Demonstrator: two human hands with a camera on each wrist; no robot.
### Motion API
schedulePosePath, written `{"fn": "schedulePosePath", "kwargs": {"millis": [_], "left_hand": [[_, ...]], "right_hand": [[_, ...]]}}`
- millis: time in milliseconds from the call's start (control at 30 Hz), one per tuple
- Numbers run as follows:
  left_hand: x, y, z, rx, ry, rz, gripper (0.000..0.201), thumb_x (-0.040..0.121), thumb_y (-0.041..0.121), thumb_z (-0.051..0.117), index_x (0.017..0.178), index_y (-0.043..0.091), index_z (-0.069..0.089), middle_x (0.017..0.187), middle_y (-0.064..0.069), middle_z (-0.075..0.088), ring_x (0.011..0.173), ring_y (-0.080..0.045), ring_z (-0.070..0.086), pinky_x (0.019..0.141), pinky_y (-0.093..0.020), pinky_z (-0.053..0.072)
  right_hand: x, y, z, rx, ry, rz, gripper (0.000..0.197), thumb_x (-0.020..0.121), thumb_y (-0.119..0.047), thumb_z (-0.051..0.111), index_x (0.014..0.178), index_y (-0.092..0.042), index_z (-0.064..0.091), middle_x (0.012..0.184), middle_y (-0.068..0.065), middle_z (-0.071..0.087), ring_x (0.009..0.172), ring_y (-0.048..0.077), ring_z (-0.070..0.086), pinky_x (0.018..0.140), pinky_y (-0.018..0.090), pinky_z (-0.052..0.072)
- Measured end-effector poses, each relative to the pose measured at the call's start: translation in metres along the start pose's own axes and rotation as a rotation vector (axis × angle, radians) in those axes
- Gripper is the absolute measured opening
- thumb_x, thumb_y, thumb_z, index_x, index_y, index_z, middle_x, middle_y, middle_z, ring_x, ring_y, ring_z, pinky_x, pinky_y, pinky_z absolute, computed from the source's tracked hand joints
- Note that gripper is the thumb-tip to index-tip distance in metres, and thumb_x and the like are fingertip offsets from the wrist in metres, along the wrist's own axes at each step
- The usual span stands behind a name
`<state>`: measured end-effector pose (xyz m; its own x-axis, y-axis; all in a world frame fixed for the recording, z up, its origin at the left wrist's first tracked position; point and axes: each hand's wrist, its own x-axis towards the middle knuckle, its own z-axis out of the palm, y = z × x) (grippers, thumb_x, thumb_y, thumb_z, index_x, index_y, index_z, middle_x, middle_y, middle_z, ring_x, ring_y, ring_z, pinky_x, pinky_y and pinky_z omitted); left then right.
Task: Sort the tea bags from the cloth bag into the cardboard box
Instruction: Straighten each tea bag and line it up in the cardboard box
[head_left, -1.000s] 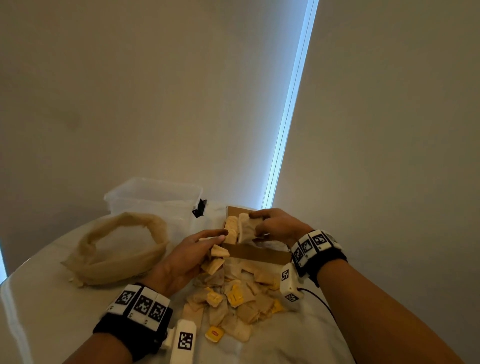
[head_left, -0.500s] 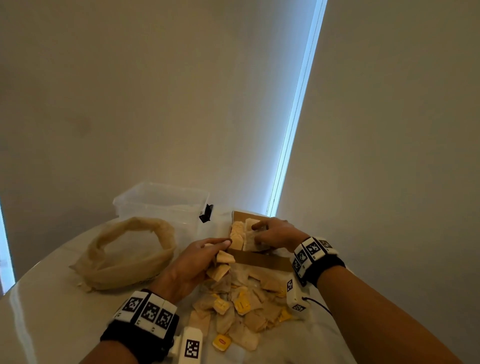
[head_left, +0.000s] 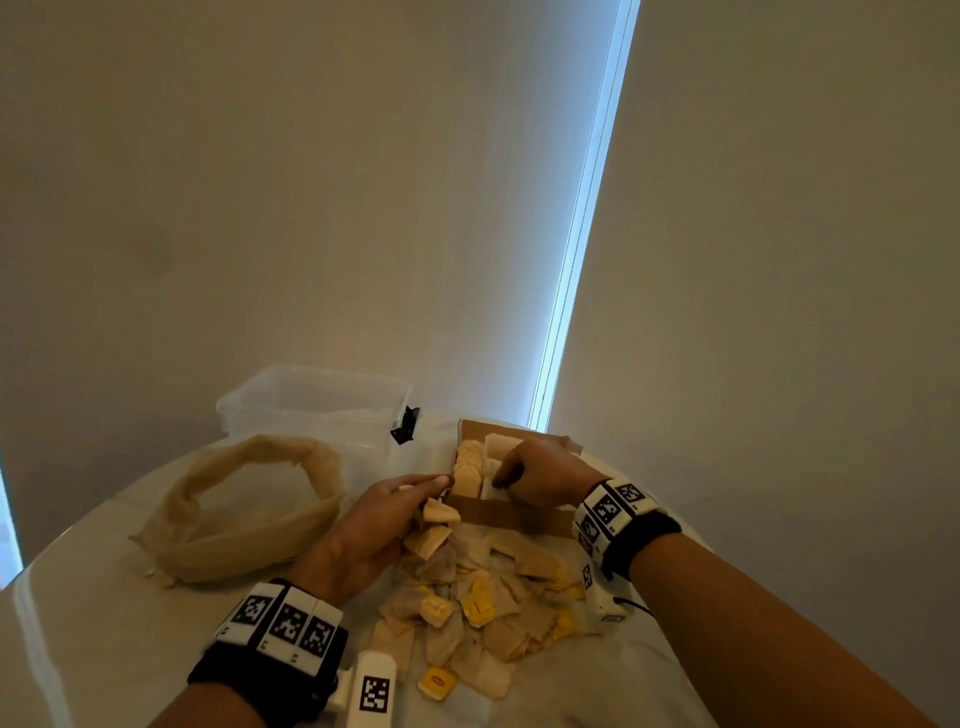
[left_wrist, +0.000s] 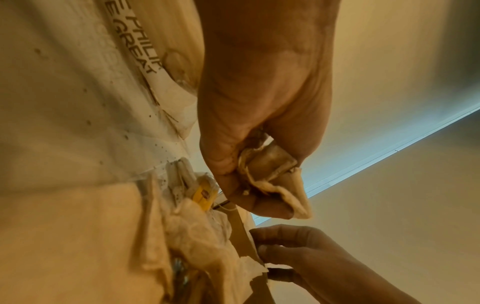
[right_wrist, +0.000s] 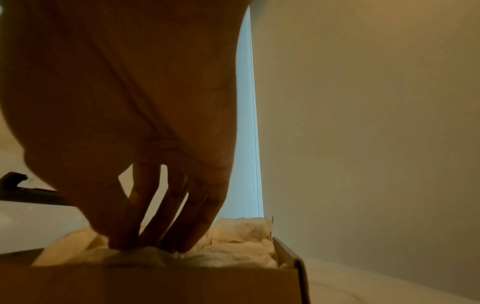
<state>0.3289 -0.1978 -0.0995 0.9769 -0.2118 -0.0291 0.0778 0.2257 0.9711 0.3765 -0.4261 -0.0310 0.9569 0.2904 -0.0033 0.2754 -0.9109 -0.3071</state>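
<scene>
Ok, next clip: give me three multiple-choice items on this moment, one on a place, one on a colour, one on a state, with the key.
1. Where does the loose pile of tea bags lie?
A. inside the plastic tub
B. on the table, between the forearms, nearer the person than the cardboard box
C. inside the cloth bag

2. What colour are the paper tags scattered through the pile?
A. yellow
B. green
C. blue

3. What is the right hand doing?
A. hanging idle beside the table
B. gripping the cloth bag's rim
C. fingers down in the box, on the tea bags packed there

Key: 1 B, the head view shows the pile just in front of the box. 2 A, yellow squares show among the beige bags. 3 C, the right wrist view shows fingertips pushed into the packed tea bags.
</scene>
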Motion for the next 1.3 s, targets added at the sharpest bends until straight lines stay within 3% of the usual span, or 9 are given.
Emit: {"fn": "schedulePosePath", "kwargs": {"millis": [100,200,367,467,600,767,900,1067,1300], "left_hand": [[0.000,-0.001,0.000,0.006,0.000,-0.013,0.025,0.104,0.028,0.064,0.119,0.013,0.079,0.095,-0.012,0.078,0.076,-0.022,0.073,0.067,-0.034,0.058],[0.000,0.001,0.001,0.020,0.010,-0.039,0.031,0.106,0.036,0.058,0.120,0.015,0.078,0.100,-0.011,0.079,0.086,-0.025,0.073,0.077,-0.038,0.059],[0.004,0.004,-0.001,-0.037,0.044,-0.111,0.049,0.105,0.054,0.052,0.121,0.014,0.076,0.118,-0.019,0.077,0.121,-0.043,0.067,0.104,-0.053,0.053],[0.005,0.004,-0.001,-0.097,0.063,-0.128,0.054,0.106,0.054,0.049,0.127,0.010,0.071,0.117,-0.020,0.077,0.107,-0.037,0.073,0.091,-0.047,0.059],[0.002,0.005,0.000,-0.137,0.095,-0.140,0.060,0.108,0.055,0.044,0.131,0.006,0.067,0.094,-0.014,0.076,0.076,-0.023,0.071,0.065,-0.033,0.055],[0.001,0.006,-0.002,-0.234,0.092,-0.169,0.077,0.107,0.067,0.026,0.132,0.004,0.064,0.113,-0.023,0.076,0.102,-0.036,0.071,0.086,-0.045,0.058],[-0.001,0.010,-0.002,-0.307,0.106,-0.218,0.095,0.100,0.078,0.019,0.136,0.001,0.061,0.126,-0.030,0.070,0.123,-0.046,0.065,0.097,-0.050,0.054],[-0.009,0.018,0.004,-0.386,0.030,-0.189,0.104,0.098,0.081,0.012,0.137,-0.003,0.061,0.108,-0.029,0.075,0.084,-0.040,0.077,0.069,-0.044,0.065],[-0.009,0.016,0.005,-0.440,0.070,-0.113,0.105,0.095,0.084,0.016,0.138,0.001,0.061,0.125,-0.031,0.070,0.103,-0.046,0.074,0.075,-0.052,0.065]], "right_hand": [[0.003,0.003,0.003,0.000,0.099,-0.018,0.025,0.097,-0.008,0.071,0.119,-0.017,0.079,0.118,-0.004,0.074,0.101,0.008,0.064,0.079,0.011,0.051],[0.006,0.006,0.010,-0.020,0.043,-0.026,0.019,0.099,-0.017,0.072,0.116,-0.021,0.078,0.117,-0.004,0.075,0.102,0.011,0.068,0.095,0.031,0.061],[-0.006,-0.001,0.006,0.160,0.221,-0.076,0.016,0.104,-0.024,0.068,0.116,-0.020,0.078,0.104,-0.012,0.072,0.095,0.005,0.066,0.080,0.015,0.054],[-0.022,-0.016,0.007,0.400,0.119,-0.127,0.033,0.102,-0.050,0.064,0.115,-0.022,0.076,0.102,-0.008,0.077,0.093,0.010,0.075,0.089,0.035,0.064],[-0.036,-0.034,0.016,0.418,-0.085,-0.194,0.051,0.091,-0.056,0.076,0.132,-0.025,0.067,0.115,-0.009,0.071,0.097,0.010,0.074,0.077,0.022,0.063],[-0.033,-0.031,0.028,0.475,0.045,-0.246,0.035,0.093,-0.040,0.080,0.123,-0.025,0.070,0.111,-0.010,0.069,0.095,0.013,0.073,0.083,0.035,0.066],[-0.040,-0.031,0.029,0.552,0.161,-0.232,0.034,0.088,-0.055,0.080,0.117,-0.040,0.071,0.129,-0.013,0.060,0.107,0.008,0.070,0.087,0.032,0.065],[-0.048,-0.063,0.024,0.321,0.112,-0.296,0.038,0.076,-0.057,0.088,0.107,-0.049,0.067,0.132,-0.017,0.049,0.110,0.005,0.061,0.093,0.026,0.059],[-0.035,-0.078,0.030,0.178,0.141,-0.281,0.023,0.095,-0.035,0.077,0.114,-0.023,0.075,0.116,-0.010,0.055,0.100,0.008,0.060,0.082,0.015,0.051]]}}
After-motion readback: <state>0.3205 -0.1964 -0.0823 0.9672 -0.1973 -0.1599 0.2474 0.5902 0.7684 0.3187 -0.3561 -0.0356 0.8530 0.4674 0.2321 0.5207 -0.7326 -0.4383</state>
